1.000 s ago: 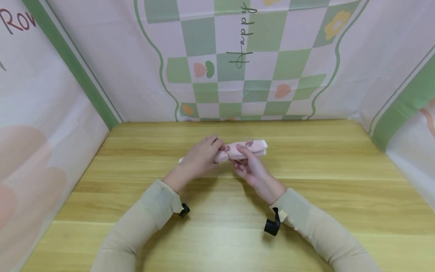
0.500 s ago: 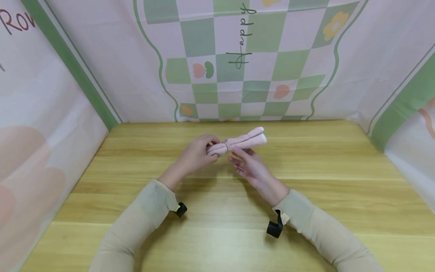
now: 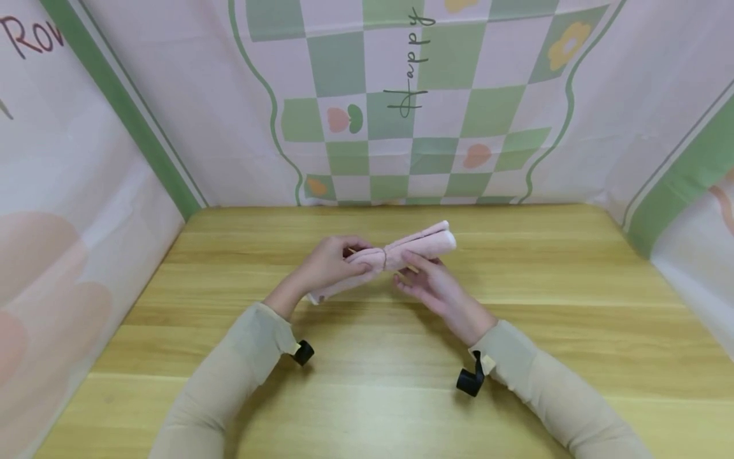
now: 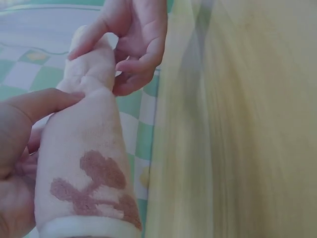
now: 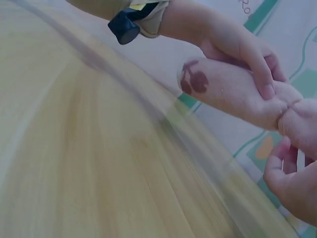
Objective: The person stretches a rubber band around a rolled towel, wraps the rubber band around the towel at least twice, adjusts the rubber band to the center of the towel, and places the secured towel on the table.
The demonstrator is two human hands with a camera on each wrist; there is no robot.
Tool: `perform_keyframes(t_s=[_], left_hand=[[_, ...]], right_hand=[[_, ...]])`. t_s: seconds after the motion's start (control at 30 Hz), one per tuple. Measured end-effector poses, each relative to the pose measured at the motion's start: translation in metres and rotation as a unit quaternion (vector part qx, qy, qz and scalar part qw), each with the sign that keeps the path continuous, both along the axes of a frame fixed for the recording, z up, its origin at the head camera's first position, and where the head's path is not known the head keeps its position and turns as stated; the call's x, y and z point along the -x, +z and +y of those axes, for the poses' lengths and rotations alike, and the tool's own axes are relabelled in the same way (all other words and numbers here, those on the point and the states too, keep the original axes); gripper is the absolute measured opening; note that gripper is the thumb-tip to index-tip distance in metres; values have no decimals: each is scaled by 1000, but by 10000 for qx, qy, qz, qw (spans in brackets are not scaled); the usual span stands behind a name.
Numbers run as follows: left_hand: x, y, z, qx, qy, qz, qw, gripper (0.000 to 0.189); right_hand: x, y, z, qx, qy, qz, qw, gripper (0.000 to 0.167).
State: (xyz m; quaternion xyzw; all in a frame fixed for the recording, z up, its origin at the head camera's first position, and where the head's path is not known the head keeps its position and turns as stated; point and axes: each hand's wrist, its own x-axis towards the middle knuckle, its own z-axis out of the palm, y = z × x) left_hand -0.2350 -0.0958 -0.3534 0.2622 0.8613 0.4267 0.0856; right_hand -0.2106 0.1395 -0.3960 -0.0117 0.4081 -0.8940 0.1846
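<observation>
A pale pink rolled towel (image 3: 427, 245) with white edges is cinched near its middle by a thin band (image 3: 385, 259). My left hand (image 3: 327, 268) holds the half left of the band, thumb along its near side and fingers behind. Right of the band, my right hand (image 3: 438, 290) pinches the roll with the thumb on top and the fingers beneath, partly hidden. The roll slants, its right end farther from me. In the left wrist view a brown cherry print (image 4: 101, 181) shows near the towel's left end.
Beneath the hands spreads a wood-grain table (image 3: 367, 382). A green and white checked cloth backdrop (image 3: 390, 153) rises at its far edge, and printed cloth panels flank both sides. Black cameras (image 3: 470, 381) hang from the sleeve cuffs.
The towel has been turned about its length, so the cherry print on top gave way to plain folds. My left hand has slid outward, and my right hand has shifted slightly right and nearer.
</observation>
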Motion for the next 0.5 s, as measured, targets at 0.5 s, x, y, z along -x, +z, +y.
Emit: perform_keyframes(t_s=[0.5], left_hand=[[3,9,9,-61,-259,624,9977,23]], right_hand=[[2,-5,4,28,56,233,9997,15]])
